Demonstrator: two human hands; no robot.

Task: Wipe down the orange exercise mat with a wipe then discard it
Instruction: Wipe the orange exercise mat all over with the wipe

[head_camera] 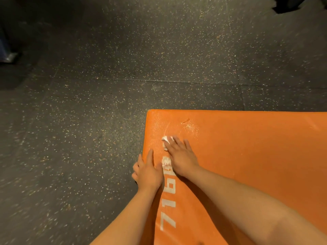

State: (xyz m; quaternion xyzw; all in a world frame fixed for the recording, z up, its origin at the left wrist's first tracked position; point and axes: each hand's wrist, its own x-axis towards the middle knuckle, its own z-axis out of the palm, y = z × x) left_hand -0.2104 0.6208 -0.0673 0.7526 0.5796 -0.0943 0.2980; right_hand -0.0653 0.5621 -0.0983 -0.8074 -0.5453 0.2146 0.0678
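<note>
The orange exercise mat (247,147) lies on the floor, filling the lower right, with white digits printed along its left side. My right hand (182,156) lies flat on the mat near its far left corner, fingers straight, pressing a small crumpled white wipe (166,139) that sticks out from under the fingertips. A wet sheen shows on the mat just beyond the wipe. My left hand (147,171) rests on the mat's left edge, fingers stretched out, with some reaching over the edge toward the floor.
Dark speckled rubber floor (88,121) surrounds the mat on the left and far side. A dark object (290,4) sits at the top right corner. Something dim with a metal glint (8,56) stands at the far left.
</note>
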